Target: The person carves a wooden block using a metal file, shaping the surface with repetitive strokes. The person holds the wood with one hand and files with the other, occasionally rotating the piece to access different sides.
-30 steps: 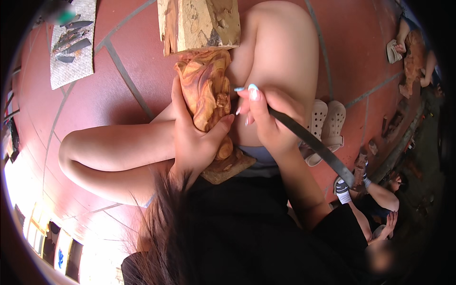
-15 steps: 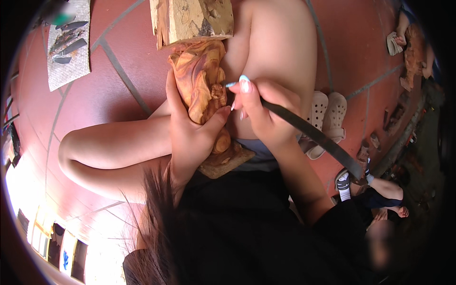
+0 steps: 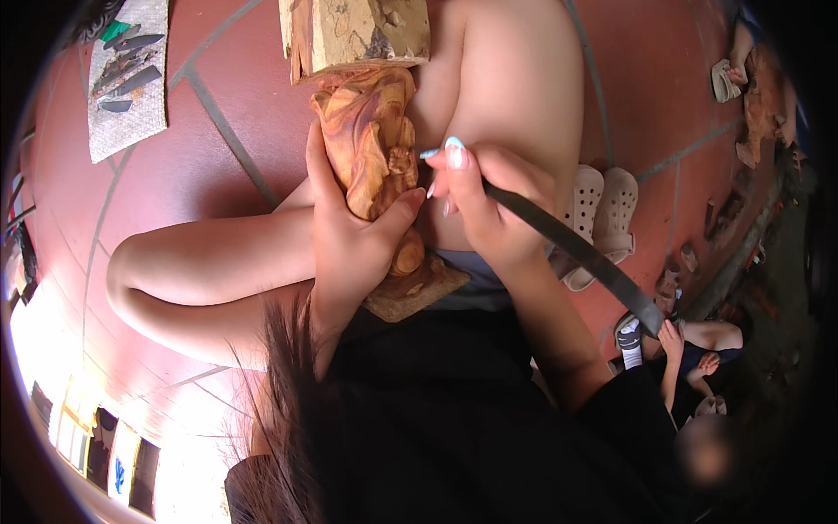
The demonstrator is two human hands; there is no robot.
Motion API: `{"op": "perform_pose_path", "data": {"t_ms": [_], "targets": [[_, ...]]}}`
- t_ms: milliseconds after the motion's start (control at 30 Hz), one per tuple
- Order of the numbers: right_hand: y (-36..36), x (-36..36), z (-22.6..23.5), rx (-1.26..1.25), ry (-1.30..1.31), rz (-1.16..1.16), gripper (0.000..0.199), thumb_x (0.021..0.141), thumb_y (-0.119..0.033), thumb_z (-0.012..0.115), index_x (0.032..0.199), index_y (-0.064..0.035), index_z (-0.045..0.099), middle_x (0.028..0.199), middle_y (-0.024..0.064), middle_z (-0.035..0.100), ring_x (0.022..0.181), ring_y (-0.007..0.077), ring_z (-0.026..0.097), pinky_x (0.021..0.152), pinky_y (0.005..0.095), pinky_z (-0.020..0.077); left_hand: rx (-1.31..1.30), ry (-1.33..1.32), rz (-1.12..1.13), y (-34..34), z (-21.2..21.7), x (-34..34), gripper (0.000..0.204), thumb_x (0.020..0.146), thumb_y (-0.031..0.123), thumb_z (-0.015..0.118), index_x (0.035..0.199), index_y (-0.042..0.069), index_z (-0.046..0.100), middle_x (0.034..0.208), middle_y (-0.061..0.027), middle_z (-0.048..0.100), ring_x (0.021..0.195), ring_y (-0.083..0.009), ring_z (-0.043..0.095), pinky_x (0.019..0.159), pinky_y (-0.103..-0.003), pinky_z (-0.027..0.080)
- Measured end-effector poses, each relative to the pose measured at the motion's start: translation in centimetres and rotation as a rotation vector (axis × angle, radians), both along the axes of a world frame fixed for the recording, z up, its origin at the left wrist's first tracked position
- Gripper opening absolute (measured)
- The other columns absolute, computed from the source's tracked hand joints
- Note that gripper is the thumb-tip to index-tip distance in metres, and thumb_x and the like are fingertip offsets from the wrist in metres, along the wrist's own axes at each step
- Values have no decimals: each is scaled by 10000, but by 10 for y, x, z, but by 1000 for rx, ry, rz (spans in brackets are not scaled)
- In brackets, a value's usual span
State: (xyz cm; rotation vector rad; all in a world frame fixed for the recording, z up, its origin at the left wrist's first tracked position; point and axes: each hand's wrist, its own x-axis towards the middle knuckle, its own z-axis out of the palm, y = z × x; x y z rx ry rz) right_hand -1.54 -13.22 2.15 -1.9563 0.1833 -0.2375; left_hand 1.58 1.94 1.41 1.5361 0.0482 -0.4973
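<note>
Shifted slightly: left hand [image 3: 353, 240] grips wood carving [image 3: 371, 148]; right hand [image 3: 489, 205] fingers pinch chisel [image 3: 576, 253], seemingly beside sandals [image 3: 602, 205].

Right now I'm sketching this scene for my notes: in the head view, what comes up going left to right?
Grey mat of tools → left hand → carved wood figure → right hand → long dark blade → pale clogs

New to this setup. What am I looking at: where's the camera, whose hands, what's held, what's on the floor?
One view only: a fisheye camera on the person's head, looking down, so straight edges bend. No machine, just bare hands. The left hand grips a wood carving propped between the legs. The right hand holds a long dark tool with its tip at the carving. On the red tile floor lie a mat with spare blades and white clogs. Another person sits at lower right.
</note>
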Motion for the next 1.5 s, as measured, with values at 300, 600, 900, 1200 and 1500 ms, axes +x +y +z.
{"op": "perform_pose_path", "data": {"t_ms": [300,600,900,1200,1500], "targets": [[2,3,0,-17,-25,-25,222,966,-89,559,852,55,684,644,60,638,513,83,553,488,227,448,55,-16,-14,3,-2,1,961,771,-32,715,1483,-16,70,1257,-188,514,1148,-241,543,962,-339,456],[5,0,3,-31,-47,3,226,963,-94,564,835,52,679,652,67,649,509,84,556,480,227,449,32,-46,-19,3,-2,1,952,767,-29,712,1482,-10,82,1250,-190,525,1147,-254,549,967,-343,452],[2,-1,-1,-23,-57,8,232,966,-101,560,843,55,680,641,65,644,510,83,555,485,227,459,113,-37,-31,3,-4,0,971,762,5,730,1483,-11,81,1256,-195,521,1150,-254,546,962,-348,454],[2,6,1,-2,-53,-5,243,967,-101,559,822,51,680,640,64,645,499,85,555,475,229,452,98,-27,-22,1,-1,2,968,764,3,723,1485,-12,77,1251,-197,517,1142,-262,549,955,-352,459],[5,4,-1,5,-103,-1,231,959,-100,577,827,59,681,643,66,641,518,89,564,493,222,454,124,-42,-22,2,-4,1,961,757,10,730,1481,-6,98,1236,-198,535,1130,-256,562,954,-354,462]]}}
